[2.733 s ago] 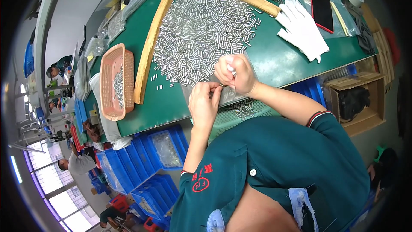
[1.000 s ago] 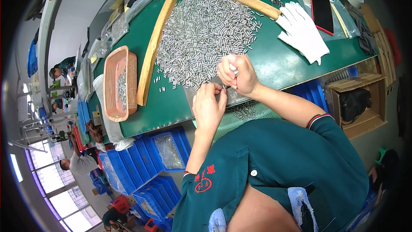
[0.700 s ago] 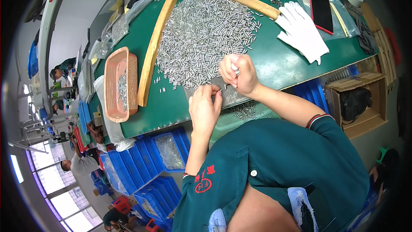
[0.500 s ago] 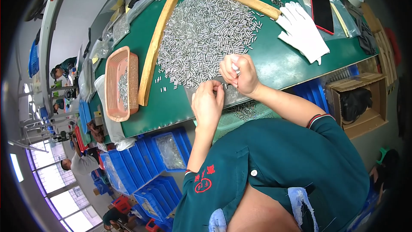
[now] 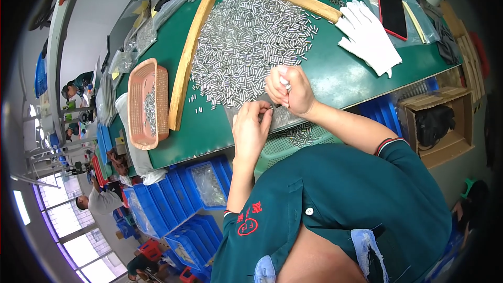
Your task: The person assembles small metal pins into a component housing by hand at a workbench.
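Observation:
A broad heap of small metal pins [image 5: 246,42] covers the middle of the table. At its near edge my left hand [image 5: 250,132] is closed, thumb and forefinger pinching what looks like one small metal pin over a flat metal plate [image 5: 285,119]. Close beside it on the right, my right hand [image 5: 294,90] is wrapped in a fist around a white, rod-like thing [image 5: 284,82]. Most of that thing is hidden by my fingers. Below the table edge, a green basket [image 5: 327,140] holds more pins.
Two wooden strips [image 5: 184,78] border the heap at left and back. A pink basket [image 5: 163,110] with pins stands left. To the right lie a white glove [image 5: 369,42] and a red-edged phone [image 5: 391,13]. Blue bins [image 5: 167,196] and a cardboard box [image 5: 456,139] are below.
Both hands stay almost in place. My right fist has shifted slightly left and turned a little, and the left fingers have moved slightly. The pin heap looks the same.

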Motion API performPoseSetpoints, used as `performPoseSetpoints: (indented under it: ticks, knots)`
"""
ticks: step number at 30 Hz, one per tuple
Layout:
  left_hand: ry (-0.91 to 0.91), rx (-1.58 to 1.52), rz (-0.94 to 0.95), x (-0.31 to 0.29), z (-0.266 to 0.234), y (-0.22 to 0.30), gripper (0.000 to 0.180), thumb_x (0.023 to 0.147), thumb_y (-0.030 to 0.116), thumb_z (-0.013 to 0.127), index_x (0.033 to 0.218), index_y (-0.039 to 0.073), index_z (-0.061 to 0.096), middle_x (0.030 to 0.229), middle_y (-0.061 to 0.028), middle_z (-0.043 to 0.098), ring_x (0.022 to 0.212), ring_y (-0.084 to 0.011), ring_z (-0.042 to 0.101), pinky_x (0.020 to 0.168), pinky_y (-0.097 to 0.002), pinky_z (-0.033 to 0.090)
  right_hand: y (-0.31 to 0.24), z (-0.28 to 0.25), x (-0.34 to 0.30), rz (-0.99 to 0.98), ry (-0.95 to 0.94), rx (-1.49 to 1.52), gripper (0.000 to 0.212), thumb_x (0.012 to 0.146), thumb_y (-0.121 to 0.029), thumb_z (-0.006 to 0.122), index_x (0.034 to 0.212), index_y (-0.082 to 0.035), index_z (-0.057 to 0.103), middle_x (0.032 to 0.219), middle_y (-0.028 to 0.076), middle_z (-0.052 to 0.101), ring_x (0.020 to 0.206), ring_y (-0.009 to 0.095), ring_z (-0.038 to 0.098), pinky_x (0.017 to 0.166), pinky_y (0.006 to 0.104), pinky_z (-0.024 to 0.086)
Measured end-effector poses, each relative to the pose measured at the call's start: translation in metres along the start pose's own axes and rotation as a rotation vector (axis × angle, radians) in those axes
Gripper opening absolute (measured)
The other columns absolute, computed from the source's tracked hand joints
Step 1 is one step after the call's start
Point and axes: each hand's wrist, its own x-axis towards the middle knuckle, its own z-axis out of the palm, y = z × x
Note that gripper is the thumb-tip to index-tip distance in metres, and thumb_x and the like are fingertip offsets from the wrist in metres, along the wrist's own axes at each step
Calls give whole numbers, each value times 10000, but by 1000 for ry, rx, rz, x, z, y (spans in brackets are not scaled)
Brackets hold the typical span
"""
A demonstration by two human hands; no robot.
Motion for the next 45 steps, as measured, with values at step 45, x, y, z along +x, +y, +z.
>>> performPoseSetpoints:
  ticks: [45]
  knots:
    - [102, -103, -61, -6, 10, -5, 82, 752, 102, 659, 780, 69, 590, 735, -65, 538, 607, -212, 534, 600, -336, 411, 3, -2, 0, 22, 3, 59, 422, 884, -284, 320, 507, -95, 317, 420, -1, 299, 334, 74, 240, 346, 232, 210]
